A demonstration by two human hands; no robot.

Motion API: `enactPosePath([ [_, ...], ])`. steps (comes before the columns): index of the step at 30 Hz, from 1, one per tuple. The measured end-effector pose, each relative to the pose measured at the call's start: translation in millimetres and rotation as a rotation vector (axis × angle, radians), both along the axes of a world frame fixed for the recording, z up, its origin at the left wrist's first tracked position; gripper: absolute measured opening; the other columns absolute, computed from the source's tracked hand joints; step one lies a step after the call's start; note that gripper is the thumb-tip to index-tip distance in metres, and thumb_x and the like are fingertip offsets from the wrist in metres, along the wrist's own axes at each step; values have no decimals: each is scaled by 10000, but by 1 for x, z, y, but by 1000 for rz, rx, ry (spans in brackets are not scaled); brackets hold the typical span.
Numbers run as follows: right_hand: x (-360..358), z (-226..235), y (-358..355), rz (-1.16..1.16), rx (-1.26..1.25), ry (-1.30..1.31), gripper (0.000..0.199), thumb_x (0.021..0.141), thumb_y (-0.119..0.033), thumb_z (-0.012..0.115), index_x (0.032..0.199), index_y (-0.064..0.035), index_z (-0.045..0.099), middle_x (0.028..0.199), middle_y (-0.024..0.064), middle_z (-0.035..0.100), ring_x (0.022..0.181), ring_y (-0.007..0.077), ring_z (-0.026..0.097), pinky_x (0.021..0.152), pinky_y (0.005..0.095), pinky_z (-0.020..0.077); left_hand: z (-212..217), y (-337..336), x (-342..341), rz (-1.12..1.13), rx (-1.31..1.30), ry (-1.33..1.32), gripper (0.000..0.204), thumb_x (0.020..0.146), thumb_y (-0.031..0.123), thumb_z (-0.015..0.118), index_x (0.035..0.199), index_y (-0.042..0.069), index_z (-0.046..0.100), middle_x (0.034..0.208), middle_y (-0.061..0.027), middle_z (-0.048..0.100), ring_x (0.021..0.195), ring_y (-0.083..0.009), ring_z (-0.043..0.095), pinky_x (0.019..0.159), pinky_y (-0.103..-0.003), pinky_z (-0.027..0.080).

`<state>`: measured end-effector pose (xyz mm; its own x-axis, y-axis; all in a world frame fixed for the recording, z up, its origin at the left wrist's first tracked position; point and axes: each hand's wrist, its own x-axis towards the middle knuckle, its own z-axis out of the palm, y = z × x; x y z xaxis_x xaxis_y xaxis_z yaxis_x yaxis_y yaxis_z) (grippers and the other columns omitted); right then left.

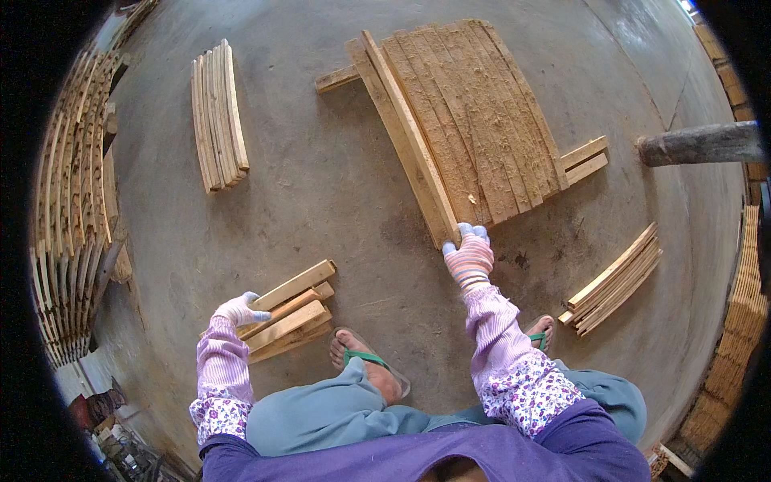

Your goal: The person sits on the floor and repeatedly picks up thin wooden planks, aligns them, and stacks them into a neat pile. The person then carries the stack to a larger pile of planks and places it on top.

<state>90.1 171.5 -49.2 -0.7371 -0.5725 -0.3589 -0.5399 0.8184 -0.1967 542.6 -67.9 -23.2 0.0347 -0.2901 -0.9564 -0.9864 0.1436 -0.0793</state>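
My left hand (238, 309), in a white glove, grips the near end of a short wooden block on top of a small stack of blocks (291, 319) lying on the concrete floor. My right hand (468, 255), in a striped glove, rests on the near end of a long plank (405, 140) that lies along the left edge of a pallet-like panel of rough slats (478, 112). Two cross battens (585, 159) stick out from under the panel on the right. My feet in green sandals (368, 361) are between the two hands.
A bundle of thin slats (217, 116) lies at the far left of the floor. Another slat bundle (614, 281) lies to the right. Stacked slats (72, 201) line the left side, more stacks (743, 313) the right. A round post (699, 145) lies at the right.
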Motion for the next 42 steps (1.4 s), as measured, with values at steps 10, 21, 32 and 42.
enactPosePath([
  [10,-55,-2,-65,-8,-250,-850,461,769,-223,734,1188,-48,655,983,167,715,856,290,673,818,391,530,-2,-9,-57,-135,-337,188,709,893,491,706,1475,158,475,1472,-150,526,1350,-333,507,1134,-423,406],
  [21,-8,-8,-87,279,76,-44,974,809,-293,818,1568,-77,247,1352,244,561,1180,367,630,981,460,530,13,-11,-183,-415,-413,647,526,950,412,648,1400,161,540,1462,-164,508,1326,-352,514,1108,-442,430],
  [32,-53,16,-57,-268,-458,-1604,611,825,-246,819,1369,-151,557,1153,17,678,1044,206,643,830,443,567,-41,22,-321,300,-74,1029,641,961,404,687,1441,28,489,1343,-141,624,1195,-216,602,1007,-347,498],
  [42,-63,-19,-61,-437,-611,-1465,402,986,-290,652,1354,-161,555,1035,51,699,761,166,662,673,392,576,-39,21,-363,784,-33,1105,628,917,149,727,1443,-29,434,1253,-182,651,1088,-255,652,939,-362,521],
])
